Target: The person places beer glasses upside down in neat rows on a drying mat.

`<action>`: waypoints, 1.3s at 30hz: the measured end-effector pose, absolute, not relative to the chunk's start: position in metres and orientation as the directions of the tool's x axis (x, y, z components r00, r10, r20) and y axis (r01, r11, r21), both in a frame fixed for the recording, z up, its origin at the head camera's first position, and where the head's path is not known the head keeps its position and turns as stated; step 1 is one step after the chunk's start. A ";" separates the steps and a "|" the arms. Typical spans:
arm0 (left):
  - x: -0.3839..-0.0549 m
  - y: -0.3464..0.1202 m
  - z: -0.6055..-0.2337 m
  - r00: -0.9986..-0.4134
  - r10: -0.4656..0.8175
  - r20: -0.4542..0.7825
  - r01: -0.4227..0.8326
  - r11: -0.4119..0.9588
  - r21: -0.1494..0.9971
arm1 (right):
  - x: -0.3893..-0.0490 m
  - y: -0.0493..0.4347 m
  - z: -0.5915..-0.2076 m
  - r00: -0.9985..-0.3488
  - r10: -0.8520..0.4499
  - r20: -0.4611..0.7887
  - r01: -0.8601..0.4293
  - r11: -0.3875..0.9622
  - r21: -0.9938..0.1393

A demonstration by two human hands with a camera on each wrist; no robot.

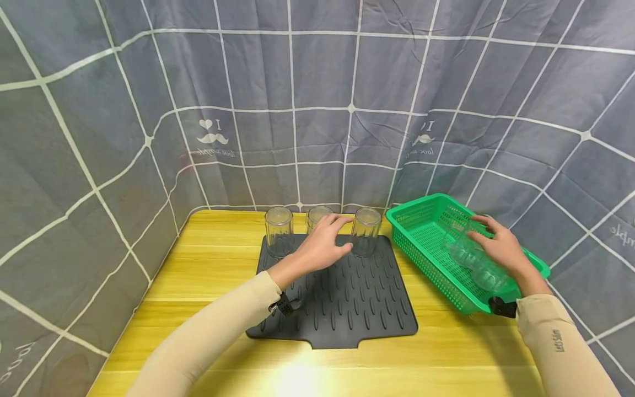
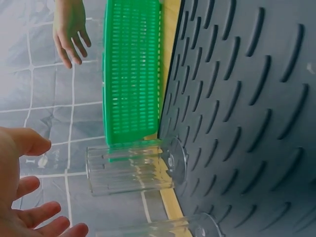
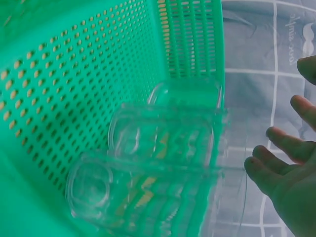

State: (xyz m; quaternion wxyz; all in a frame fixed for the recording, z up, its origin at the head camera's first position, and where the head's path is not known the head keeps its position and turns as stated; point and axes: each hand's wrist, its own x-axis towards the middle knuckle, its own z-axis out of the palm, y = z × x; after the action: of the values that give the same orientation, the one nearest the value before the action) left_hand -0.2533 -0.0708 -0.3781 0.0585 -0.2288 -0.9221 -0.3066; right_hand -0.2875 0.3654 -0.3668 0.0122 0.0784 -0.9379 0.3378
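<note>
In the head view my left hand hovers over the black ribbed mat, thumb and fingers apart with nothing between them. Nearest to it stands a clear ribbed glass at the mat's back right. A second glass is partly hidden behind that hand, and a third glass stands at the back left. My right hand is over the green basket, its fingers spread. Below it, clear glasses lie on their sides in the basket; in the right wrist view the fingers are apart from them.
A yellow wood-grain table carries the mat and, to its right, the basket. A grey curtain with white lines hangs behind and on both sides. The basket's raised rim surrounds the lying glasses.
</note>
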 end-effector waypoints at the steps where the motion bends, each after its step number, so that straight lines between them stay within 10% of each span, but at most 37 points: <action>1: -0.251 -0.073 -0.379 -0.888 0.383 0.254 0.459 0.708 0.537 | -0.287 0.367 -0.366 -0.988 -0.135 0.076 -0.152 0.768 -0.622; 39: -0.181 -0.198 -0.438 -0.978 0.136 0.156 0.199 0.820 0.536 | -0.286 0.397 -0.367 -0.993 -0.117 0.006 -0.106 0.869 -0.483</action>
State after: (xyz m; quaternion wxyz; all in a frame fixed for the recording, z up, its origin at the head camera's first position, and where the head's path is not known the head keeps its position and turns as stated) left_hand -0.1811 -0.1976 -0.4384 0.0555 -0.0879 -0.9524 -0.2867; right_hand -0.2860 0.3969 -0.3667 -0.0116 0.0576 -0.9667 0.2490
